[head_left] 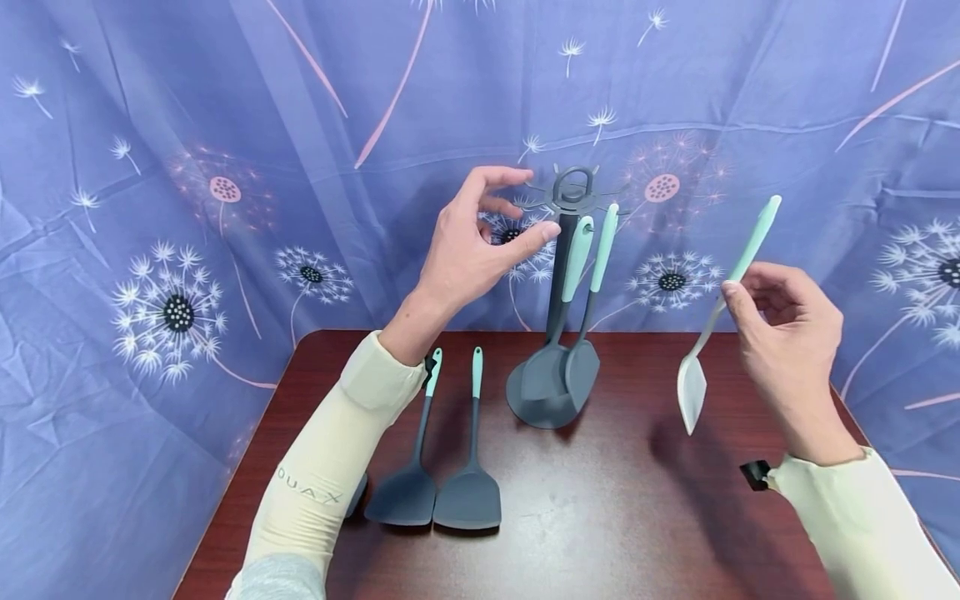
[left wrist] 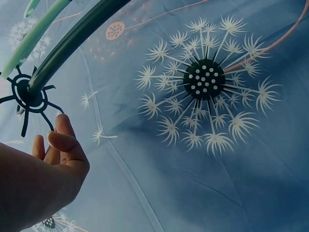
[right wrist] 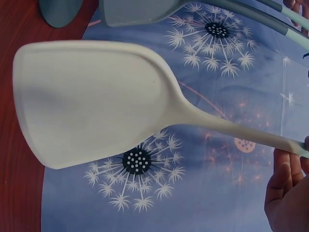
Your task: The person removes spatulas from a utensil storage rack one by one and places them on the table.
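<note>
While its long axis slants, the white spatula [head_left: 692, 393] points blade-down.

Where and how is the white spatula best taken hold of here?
Probably by the lower mint handle, pinched from the right, as the right hand does. The white spatula is held blade down with its handle leaning right; that handle is slim, the blade broad, and the handle's top end stays free.
</note>
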`<state>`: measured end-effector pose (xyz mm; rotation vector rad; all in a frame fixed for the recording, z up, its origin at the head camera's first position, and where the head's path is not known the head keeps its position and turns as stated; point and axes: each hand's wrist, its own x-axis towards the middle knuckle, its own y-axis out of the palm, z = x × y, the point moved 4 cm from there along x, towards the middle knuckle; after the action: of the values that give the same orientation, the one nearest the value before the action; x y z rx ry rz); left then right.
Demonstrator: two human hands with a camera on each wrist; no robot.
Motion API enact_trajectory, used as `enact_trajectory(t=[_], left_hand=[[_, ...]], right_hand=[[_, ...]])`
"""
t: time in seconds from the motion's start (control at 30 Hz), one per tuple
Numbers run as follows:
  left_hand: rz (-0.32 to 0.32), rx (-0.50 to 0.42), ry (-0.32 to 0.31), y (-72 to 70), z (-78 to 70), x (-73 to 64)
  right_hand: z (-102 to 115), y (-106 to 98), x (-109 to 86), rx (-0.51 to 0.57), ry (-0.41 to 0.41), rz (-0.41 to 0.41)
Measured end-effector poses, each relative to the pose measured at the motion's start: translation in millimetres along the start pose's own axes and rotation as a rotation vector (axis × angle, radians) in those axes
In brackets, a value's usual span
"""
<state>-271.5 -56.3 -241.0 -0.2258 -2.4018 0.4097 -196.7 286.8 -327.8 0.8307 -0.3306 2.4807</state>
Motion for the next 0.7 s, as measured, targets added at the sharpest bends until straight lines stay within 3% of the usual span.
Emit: enact_trajectory(t=[0.33,0.7], left_hand=[[0.010,0.003,0.007,0.7,0.3,-0.5],[-0.001,0.004,0.004,-0.2,-0.5,-1.3]], right_hand=[[-6,-16,0.9,-0.059,0.039,-0.034],[1,-30,1.2,-0.067,0.041,-0.054]])
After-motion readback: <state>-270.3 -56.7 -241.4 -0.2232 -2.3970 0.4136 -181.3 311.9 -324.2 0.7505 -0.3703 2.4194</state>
